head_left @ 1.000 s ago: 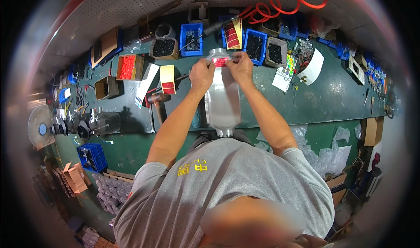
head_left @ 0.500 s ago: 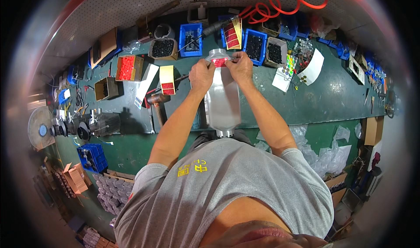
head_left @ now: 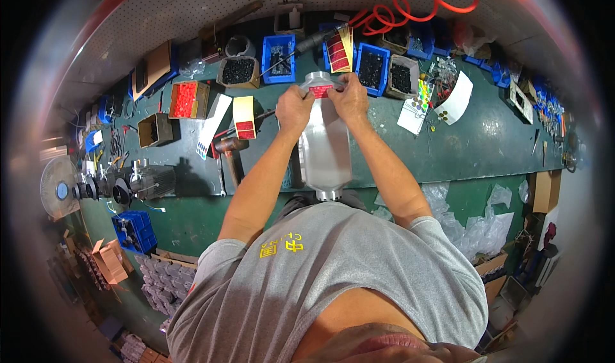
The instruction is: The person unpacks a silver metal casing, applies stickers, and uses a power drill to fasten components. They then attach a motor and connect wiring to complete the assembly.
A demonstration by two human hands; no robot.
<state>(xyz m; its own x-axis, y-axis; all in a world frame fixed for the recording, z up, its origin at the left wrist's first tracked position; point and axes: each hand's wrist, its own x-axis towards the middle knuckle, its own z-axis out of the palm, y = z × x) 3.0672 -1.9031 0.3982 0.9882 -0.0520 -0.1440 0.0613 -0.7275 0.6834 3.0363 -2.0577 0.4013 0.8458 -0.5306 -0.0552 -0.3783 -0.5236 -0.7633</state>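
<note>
A long silver metal housing [head_left: 327,152] lies on the workbench in front of me, its near end close to my body. Across its far end is a small red label [head_left: 319,91]. My left hand [head_left: 295,110] has its fingers closed at the label's left edge. At the right edge my right hand [head_left: 350,102] pinches, its thumb by the label and the other fingers curled. The fingertips hide both ends of the label, so I cannot make out whether it lies fully flat on the metal.
Label sheets [head_left: 245,118] and a hammer [head_left: 229,152] lie left of the housing. Behind stand blue bins [head_left: 280,58] and boxes of small black parts [head_left: 238,71]. A red coiled hose [head_left: 400,8] hangs above. Motors [head_left: 154,178] sit at the left edge.
My right hand has shifted slightly left and nearer along the label. The left hand and the housing have hardly moved.
</note>
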